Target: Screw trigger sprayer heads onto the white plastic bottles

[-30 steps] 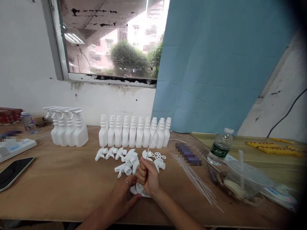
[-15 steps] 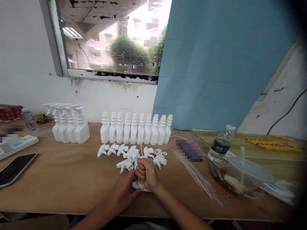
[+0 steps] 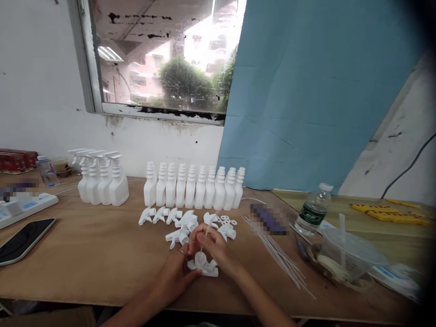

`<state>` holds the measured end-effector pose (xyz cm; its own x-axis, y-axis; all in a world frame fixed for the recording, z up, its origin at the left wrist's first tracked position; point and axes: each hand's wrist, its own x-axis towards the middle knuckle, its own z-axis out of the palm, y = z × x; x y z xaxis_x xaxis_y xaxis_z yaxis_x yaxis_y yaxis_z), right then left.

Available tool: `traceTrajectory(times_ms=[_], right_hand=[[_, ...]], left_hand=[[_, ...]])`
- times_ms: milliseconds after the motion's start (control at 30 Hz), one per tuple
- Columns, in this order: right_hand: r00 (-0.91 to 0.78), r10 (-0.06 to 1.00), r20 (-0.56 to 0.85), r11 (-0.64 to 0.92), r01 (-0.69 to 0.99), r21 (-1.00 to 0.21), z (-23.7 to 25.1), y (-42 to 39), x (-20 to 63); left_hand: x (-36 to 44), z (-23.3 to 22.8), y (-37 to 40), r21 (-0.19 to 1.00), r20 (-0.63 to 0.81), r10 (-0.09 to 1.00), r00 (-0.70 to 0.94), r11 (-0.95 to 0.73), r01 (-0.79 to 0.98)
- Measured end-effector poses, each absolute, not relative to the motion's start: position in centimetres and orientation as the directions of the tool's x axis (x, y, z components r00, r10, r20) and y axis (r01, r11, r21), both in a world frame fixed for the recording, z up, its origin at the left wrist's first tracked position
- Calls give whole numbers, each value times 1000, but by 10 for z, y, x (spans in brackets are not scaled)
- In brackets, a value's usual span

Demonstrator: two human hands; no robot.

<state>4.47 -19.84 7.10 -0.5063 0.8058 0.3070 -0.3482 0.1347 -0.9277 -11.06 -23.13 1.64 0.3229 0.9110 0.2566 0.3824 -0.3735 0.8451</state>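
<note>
My left hand (image 3: 176,268) grips a white trigger spray head (image 3: 200,260) low over the near part of the table, with its round collar facing up. Out of that collar rises a thin translucent tube (image 3: 203,243). My right hand (image 3: 214,245) has its thumb and curled fingers around the tube, just above the collar; the exact contact is partly hidden. Behind my hands lie several loose spray heads (image 3: 177,237) and some small white rings (image 3: 225,220). A bundle of thin tubes (image 3: 279,256) lies to the right of my right hand.
White bottles without tops (image 3: 190,190) stand in a row by the wall. Bottles with spray heads (image 3: 117,184) are at left, near a phone (image 3: 27,240) and a power strip (image 3: 30,209). At right are a water bottle (image 3: 311,211) and a plastic bowl (image 3: 354,250).
My right hand has loosened from a tight fist and turned, uncovering the spray head's collar. Less of the tube stands above the hand. My left hand keeps its place.
</note>
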Motion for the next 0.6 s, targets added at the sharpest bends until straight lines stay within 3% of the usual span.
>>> traceTrajectory(times_ms=[133,233,300,400,467,533,600], right_hand=[[-458,792,403,404,-102,-909,76,-205,86],[-462,843,275,369,125,-921,63,-209,101],[-440,875,201,306,182,-935,52,-212,103],[-380,904,198,213,-4,-977,45,-218,105],[-271,934,234,186,-190,-964,49,-219,112],[-106,960,258,213,-321,-923,57,-218,123],[42,957,288,281,-392,-876,67,-216,136]], left_hand=[[-111,23,-234,921,296,897,327,-359,152],[-106,26,-238,961,275,920,279,-273,-45],[-104,29,-240,964,263,925,274,-244,-103],[-113,44,-235,921,341,877,338,-384,68],[-131,61,-217,788,455,829,325,-545,288],[-158,82,-187,641,583,796,164,-575,509],[-188,102,-146,590,689,714,-126,-450,671]])
